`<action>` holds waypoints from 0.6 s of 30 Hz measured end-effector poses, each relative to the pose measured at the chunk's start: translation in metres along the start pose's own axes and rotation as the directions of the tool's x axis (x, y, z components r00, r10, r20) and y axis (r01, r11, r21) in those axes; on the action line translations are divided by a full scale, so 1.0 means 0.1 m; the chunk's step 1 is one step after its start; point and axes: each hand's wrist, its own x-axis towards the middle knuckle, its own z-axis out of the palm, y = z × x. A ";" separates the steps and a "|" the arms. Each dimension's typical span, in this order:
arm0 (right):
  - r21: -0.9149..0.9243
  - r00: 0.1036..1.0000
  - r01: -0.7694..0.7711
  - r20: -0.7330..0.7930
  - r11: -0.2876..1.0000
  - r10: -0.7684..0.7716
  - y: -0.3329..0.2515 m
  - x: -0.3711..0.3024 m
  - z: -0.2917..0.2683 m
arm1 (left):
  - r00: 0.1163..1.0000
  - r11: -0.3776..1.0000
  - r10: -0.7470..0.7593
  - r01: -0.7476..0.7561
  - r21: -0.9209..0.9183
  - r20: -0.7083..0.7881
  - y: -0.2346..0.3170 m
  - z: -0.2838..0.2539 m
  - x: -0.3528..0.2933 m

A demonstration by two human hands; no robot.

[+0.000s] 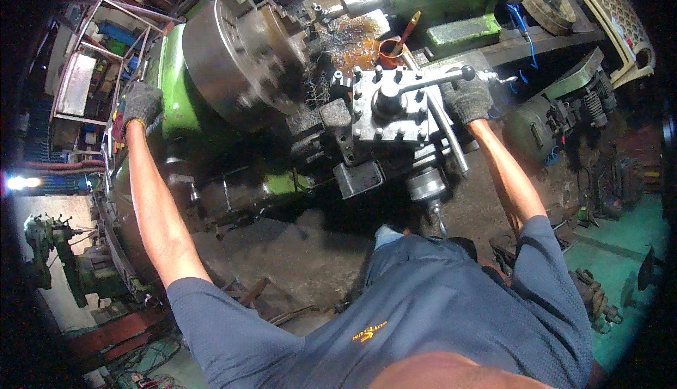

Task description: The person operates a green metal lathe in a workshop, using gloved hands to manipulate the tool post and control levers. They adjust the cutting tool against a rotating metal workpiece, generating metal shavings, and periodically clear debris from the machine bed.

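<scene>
A green metal lathe stretches across the upper view. My left hand (pixel 143 104), in a dark grey glove, is closed at the left end of its green headstock (pixel 173 96); what it grips is hidden. Beside it the large steel chuck (pixel 236 58) has blurred jaws, as if turning. My right hand (pixel 468 99), gloved the same way, is closed just right of the square tool post (pixel 391 107), by a handle hidden beneath the glove. The tool post's clamping lever (pixel 434 79) reaches over toward that hand. Below hangs a round steel handwheel (pixel 427 186).
Metal chips (pixel 328 54) and brown fluid lie behind the tool post, near an orange-brown cup (pixel 391 52) with a brush (pixel 407 28). The green tailstock (pixel 451 1) stands at the back right. A pale plastic chair (pixel 613 22) and a metal rack (pixel 77 82) flank the machine.
</scene>
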 end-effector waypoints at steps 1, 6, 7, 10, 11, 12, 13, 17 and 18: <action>0.021 0.999 0.023 -0.044 1.000 -0.022 -0.04 -0.01 -0.02 | 1.000 1.000 -0.004 0.004 0.008 0.011 0.00 0.02 0.00; 0.027 0.999 0.029 -0.044 0.999 -0.028 -0.02 0.00 0.01 | 0.996 0.998 -0.021 0.016 0.063 0.081 -0.01 0.06 0.02; 0.007 1.000 0.018 -0.002 1.000 -0.018 0.00 0.01 0.01 | 0.998 0.998 -0.025 0.021 0.055 0.065 0.01 0.04 0.03; -0.007 1.000 0.008 0.028 1.000 -0.008 0.04 0.01 0.03 | 0.999 0.999 -0.031 0.030 0.032 0.028 0.03 -0.01 0.02; -0.003 1.000 0.010 0.023 1.000 -0.010 0.04 0.01 0.04 | 0.999 0.999 -0.030 0.029 0.026 0.024 0.03 -0.01 0.01; -0.011 1.000 0.007 0.030 1.000 -0.007 0.04 0.01 0.04 | 0.999 0.999 -0.029 0.028 0.019 0.019 0.02 -0.01 -0.01; -0.020 0.999 0.004 0.036 1.000 -0.003 0.04 0.01 0.04 | 0.999 1.000 -0.025 0.025 0.017 0.027 0.02 -0.01 -0.01; -0.037 0.995 -0.026 0.095 0.999 0.030 0.04 0.04 0.03 | 0.998 0.999 -0.027 0.025 0.025 0.064 0.02 -0.02 0.02; -0.033 0.995 -0.027 0.091 0.999 0.030 0.04 0.04 0.03 | 0.997 0.999 -0.031 0.029 0.032 0.075 0.02 -0.03 0.02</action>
